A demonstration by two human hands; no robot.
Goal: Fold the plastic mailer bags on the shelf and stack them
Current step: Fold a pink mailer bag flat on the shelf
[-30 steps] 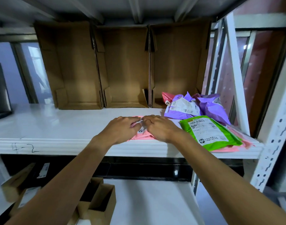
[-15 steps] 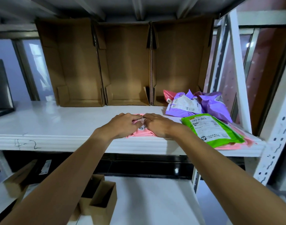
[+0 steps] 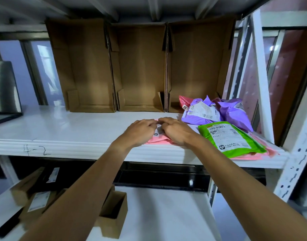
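Both together: my left hand (image 3: 140, 131) and right hand (image 3: 177, 132) pinch the pink mailer (image 3: 158, 141) on the shelf (image 3: 62, 131), mid-fold I'd say; next needs a flat crease.

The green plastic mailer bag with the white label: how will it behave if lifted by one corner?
The green plastic mailer bag is thin and glossy, so it would probably sag and feel slippery. It lies flat on pink plastic mailer bags, so it seems light.

Three open cardboard boxes (image 3: 140, 66) stand side by side at the back. Smaller cardboard boxes (image 3: 112, 218), some labelled, lie on the level below. A white perforated post (image 3: 296, 153) rises at right.
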